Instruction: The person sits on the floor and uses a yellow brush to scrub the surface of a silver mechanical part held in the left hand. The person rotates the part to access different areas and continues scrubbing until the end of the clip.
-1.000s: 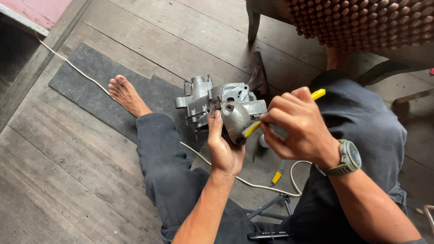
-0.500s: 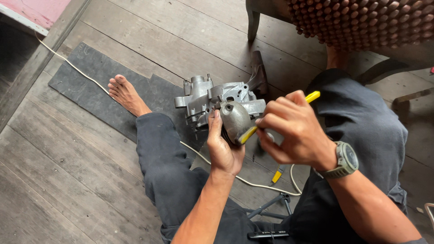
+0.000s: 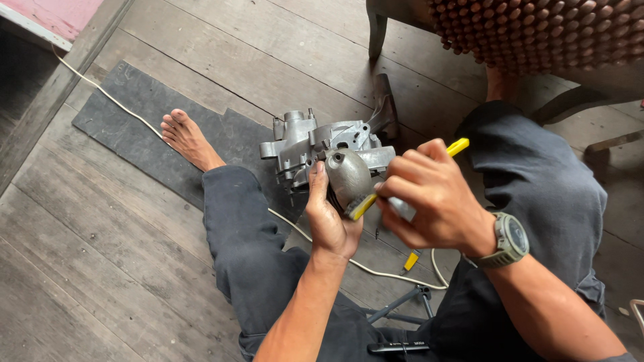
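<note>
Grey metal engine casing point(image 3: 315, 144) stands on the dark mat point(image 3: 134, 114), between the person's legs, and a rounded metal cover point(image 3: 347, 177) sits at its near side. The left hand point(image 3: 329, 221) grasps this cover from below, with the thumb lying up along its left edge and the fingers hidden behind it. The right hand point(image 3: 429, 201) is clenched around a yellow-handled tool point(image 3: 402, 181); one yellow end comes out above the knuckles, the other points down to the cover and touches or nearly touches it, I cannot tell which. On the right wrist there is a grey-green watch point(image 3: 508, 240).

Around the hands, both legs are in dark trousers, and the bare left foot point(image 3: 184, 137) rests on the mat. A white cable point(image 3: 114, 100) runs across the mat and the wooden floor point(image 3: 80, 268) and passes under the hands. A small yellow piece point(image 3: 410, 260) lies on the floor just below the right hand. Near the bottom edge lie thin dark metal rods point(image 3: 402, 305). Above, a chair with a beaded seat point(image 3: 537, 33) stands behind the right knee.
</note>
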